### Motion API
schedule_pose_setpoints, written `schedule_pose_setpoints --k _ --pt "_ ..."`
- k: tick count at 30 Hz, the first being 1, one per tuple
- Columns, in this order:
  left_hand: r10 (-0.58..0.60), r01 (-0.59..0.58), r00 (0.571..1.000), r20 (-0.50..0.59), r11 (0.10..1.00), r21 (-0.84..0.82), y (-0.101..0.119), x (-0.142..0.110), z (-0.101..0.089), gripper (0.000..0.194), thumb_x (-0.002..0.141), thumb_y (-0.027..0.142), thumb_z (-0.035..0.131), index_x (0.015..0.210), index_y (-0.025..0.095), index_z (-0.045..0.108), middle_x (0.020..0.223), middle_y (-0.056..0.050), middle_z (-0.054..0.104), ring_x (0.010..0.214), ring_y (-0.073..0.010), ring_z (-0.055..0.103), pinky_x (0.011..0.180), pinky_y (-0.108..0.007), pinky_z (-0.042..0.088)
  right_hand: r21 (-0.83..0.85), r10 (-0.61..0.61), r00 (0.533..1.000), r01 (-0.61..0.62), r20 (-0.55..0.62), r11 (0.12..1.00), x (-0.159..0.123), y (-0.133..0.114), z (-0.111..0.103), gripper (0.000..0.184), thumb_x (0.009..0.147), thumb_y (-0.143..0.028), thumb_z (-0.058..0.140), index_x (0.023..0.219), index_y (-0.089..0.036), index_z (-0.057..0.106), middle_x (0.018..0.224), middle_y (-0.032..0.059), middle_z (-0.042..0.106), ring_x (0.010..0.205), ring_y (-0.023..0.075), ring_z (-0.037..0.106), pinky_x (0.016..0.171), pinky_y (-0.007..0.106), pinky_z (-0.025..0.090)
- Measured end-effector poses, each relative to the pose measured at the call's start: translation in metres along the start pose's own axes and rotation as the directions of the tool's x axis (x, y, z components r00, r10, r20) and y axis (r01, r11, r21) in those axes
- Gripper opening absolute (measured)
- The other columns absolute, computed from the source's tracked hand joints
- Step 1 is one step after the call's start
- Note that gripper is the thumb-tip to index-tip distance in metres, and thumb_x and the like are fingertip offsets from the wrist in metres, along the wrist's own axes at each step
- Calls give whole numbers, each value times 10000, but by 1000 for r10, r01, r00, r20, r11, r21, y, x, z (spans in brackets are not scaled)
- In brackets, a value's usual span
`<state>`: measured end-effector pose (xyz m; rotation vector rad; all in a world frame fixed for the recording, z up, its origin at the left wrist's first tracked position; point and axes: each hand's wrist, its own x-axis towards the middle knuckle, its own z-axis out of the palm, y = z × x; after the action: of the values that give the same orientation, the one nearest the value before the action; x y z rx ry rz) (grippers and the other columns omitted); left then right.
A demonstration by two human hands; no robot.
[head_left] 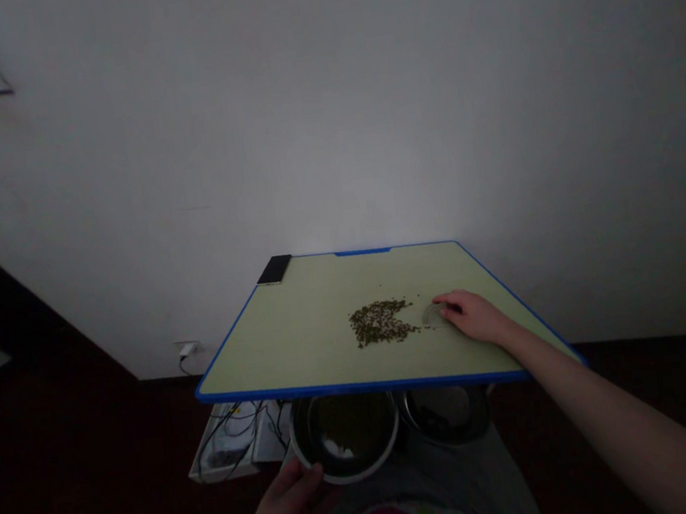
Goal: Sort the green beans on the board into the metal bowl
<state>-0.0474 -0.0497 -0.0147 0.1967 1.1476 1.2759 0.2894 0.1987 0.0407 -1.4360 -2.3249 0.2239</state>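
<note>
A loose patch of small greenish-brown grains (380, 324) is spread over the pale tabletop (302, 330). Just to its right, my right hand (464, 315) pinches a clear curved piece, perhaps a protractor (432, 315), lying low at the board. A few grains lie near its edge. Below the table's front edge, my left hand (294, 487) grips the rim of a round metal bowl (377, 467). Dark greenish contents cover part of the bowl's inside, and a shiny patch of bottom shows. The table edge hides the bowl's far rim.
A second dark bowl (467, 434) sits right of the first, above my lap. A black phone (275, 270) lies at the table's far left corner. Left under the table is a white box (228, 466) with cables. A wall (363, 119) stands behind the table.
</note>
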Motion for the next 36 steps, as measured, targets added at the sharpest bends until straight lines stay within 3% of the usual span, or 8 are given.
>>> schedule_pose_setpoints --k 4,18,36 --pt "1 0 1000 -16 1000 27 2 -1 2 148 671 86 784 779 154 710 855 -103 817 956 -306 748 934 -415 561 24 -22 1000 22 13 999 1 3 0 340 897 -230 495 1171 -143 676 1091 126 696 988 227 627 896 345 463" --pt "-2 2 1000 -7 1000 28 1 -2 2 222 646 115 803 850 160 727 979 -111 812 1061 -320 710 926 -396 563 56 -25 999 24 33 998 -5 3 -3 357 885 -237 497 1176 -138 678 1052 130 695 942 233 633 867 354 476" --pt "2 -3 1000 28 999 35 2 -6 5 234 620 166 830 834 159 736 965 -117 814 1079 -341 700 991 -450 527 -76 174 982 -179 -70 981 -30 -29 2 369 904 -262 476 1177 -112 675 1113 163 691 993 260 633 910 372 464"
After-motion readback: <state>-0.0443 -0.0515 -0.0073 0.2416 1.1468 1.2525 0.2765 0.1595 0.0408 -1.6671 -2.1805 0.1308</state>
